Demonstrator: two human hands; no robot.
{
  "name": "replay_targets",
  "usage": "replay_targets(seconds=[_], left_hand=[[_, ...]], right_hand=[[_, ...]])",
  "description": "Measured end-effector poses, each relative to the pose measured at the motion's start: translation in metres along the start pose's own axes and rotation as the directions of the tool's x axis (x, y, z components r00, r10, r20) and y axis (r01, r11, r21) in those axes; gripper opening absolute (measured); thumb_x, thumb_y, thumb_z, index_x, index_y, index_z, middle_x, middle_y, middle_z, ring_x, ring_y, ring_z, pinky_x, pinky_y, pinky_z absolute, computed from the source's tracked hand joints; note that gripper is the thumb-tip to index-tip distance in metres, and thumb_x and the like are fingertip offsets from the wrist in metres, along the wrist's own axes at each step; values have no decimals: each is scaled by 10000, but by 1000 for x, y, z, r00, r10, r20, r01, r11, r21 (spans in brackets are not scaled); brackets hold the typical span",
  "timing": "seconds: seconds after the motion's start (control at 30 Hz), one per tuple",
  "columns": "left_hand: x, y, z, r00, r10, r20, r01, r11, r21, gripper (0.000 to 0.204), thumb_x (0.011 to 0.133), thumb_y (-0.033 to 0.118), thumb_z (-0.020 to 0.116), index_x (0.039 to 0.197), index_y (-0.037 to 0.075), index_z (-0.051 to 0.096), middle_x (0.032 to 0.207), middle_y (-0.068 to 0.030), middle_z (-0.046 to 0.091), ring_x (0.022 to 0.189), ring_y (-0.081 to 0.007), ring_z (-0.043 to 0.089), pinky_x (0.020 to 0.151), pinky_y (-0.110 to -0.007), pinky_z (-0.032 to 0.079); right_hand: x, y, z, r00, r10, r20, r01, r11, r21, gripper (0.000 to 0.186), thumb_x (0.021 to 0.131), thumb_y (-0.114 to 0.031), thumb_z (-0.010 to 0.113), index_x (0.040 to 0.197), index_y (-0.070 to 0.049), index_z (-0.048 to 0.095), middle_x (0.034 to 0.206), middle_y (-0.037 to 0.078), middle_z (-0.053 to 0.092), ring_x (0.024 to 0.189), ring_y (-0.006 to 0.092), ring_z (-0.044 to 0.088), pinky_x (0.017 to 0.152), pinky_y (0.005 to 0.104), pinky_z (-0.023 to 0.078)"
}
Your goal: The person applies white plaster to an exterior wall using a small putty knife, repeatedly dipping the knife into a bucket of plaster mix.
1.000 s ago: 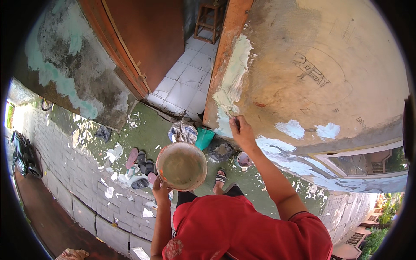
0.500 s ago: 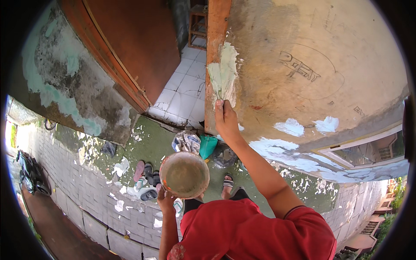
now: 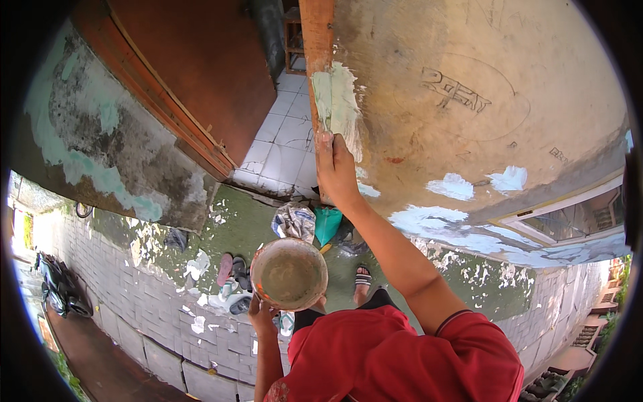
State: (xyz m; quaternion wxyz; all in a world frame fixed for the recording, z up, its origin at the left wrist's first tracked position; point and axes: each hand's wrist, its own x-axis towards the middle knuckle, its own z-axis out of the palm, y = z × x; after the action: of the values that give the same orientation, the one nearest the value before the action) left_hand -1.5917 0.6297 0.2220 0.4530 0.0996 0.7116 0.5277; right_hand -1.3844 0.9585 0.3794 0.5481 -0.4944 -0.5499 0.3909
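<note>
My right hand (image 3: 338,171) is closed around the short handle of a putty knife (image 3: 323,100), its blade smeared with pale green filler. The blade lies against the edge where the wooden door post (image 3: 316,33) meets the tan wall (image 3: 429,40). Beside it on the wall is a thick patch of pale filler (image 3: 345,100). Lower down, in front of my body, my left hand (image 3: 262,315) grips the rim of a round, stained bowl (image 3: 317,258). Greyish residue coats the bowl's inside; how much filler it holds is hard to tell.
A brown door (image 3: 194,74) stands open onto white floor tiles (image 3: 274,141). Below lie a crumpled sack (image 3: 293,221), a green bag (image 3: 327,224) and several sandals (image 3: 239,268). Paint flakes litter the green ground (image 3: 234,214). A parked motorbike (image 3: 60,285) is far left.
My right hand and the putty knife have shifted slightly left and up, bringing the blade over the door post's edge. The whole view has shifted a little; the left hand keeps hold of the bowl.
</note>
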Motion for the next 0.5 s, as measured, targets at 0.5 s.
replay_targets(seconds=[0.5], left_hand=[[-8,7,-5,999,-16,-37,17,1000,19,525,839,44,517,1361,25,568,1167,-84,659,897,-169,680,680,-321,618]], right_hand=[[-9,25,12,994,104,17,-104,993,51,437,1061,-401,442,935,16,476,673,288,559,653,508,557,583,481,445]])
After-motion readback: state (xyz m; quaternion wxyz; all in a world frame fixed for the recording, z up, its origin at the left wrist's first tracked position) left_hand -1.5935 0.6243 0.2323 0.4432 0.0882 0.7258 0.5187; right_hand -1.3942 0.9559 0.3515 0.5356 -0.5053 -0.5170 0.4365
